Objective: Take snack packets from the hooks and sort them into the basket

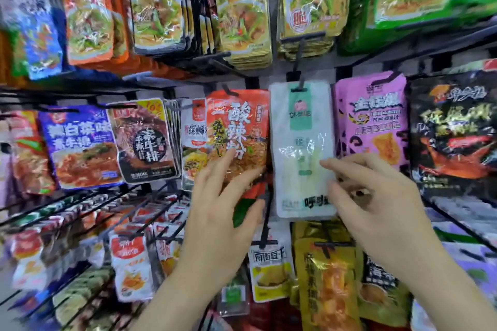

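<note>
Snack packets hang on black wire hooks across a rack. My left hand (220,204) lies with straight, spread fingers on the front of a red-orange noodle packet (239,121) in the middle row. My right hand (376,196) is at the right edge of the white and green packet (298,142) beside it, and its index finger and thumb pinch that edge about halfway down. The white packet still hangs from its hook (298,80). No basket is in view.
A pink packet (371,121) and a black crab packet (454,129) hang right of the white one. Purple (78,142) and dark (145,140) packets hang to the left. Yellow and green packets fill the row above, with small packets and protruding hooks (139,226) below.
</note>
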A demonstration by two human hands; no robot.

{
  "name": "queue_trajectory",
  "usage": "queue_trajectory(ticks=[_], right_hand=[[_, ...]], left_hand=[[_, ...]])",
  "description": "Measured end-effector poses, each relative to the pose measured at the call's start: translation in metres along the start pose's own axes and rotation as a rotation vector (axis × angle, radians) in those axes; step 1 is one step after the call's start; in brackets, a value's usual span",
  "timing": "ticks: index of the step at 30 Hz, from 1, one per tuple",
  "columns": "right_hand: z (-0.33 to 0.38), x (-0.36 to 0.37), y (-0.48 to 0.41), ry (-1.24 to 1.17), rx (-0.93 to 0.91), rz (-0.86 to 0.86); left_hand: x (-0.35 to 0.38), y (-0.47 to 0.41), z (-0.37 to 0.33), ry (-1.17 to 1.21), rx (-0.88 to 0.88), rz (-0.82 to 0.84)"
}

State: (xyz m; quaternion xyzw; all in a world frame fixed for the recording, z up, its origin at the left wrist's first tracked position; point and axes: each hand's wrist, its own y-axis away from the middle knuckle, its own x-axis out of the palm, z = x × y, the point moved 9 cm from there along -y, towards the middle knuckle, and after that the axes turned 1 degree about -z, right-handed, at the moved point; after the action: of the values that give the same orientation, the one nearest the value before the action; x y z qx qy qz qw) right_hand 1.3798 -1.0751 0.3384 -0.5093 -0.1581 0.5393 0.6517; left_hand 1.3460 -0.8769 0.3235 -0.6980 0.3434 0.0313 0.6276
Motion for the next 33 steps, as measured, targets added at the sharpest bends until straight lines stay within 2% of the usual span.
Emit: queue_trajectory(ticks=[6,11,14,18,22,26,29,31,33], right_hand=[[0.007,-0.018,0.03,-0.039,0.071,-0.096],[0.022,-0.018,0.063,-0.003,0.183,-0.075],[0.039,-0.012,0.088,0.107,0.234,-0.048],[0.057,-0.001,0.142,0.312,0.358,-0.002],[0.06,0.008,0.23,0.588,0.62,0.2],[0.072,-0.009,0.348,0.705,0.973,0.332],[0.095,-0.033,0.439,0.711,1.26,0.268],[0.124,-0.055,0.505,0.734,1.427,0.132],[0.165,-0.073,0.571,0.764,1.557,-0.075]], left_hand=[[-0.008,0.015,-0.003,0.097,0.024,0.07],[-0.023,0.035,-0.03,0.341,0.163,0.022],[-0.027,0.058,-0.04,0.51,0.27,0.049],[-0.017,0.099,-0.042,0.636,0.4,0.204],[-0.003,0.153,-0.044,0.723,0.542,0.385],[0.031,0.222,-0.049,0.762,0.578,0.662],[0.051,0.273,-0.057,0.751,0.562,0.843],[0.059,0.31,-0.071,0.778,0.543,0.975],[0.063,0.352,-0.087,0.781,0.545,1.103]])
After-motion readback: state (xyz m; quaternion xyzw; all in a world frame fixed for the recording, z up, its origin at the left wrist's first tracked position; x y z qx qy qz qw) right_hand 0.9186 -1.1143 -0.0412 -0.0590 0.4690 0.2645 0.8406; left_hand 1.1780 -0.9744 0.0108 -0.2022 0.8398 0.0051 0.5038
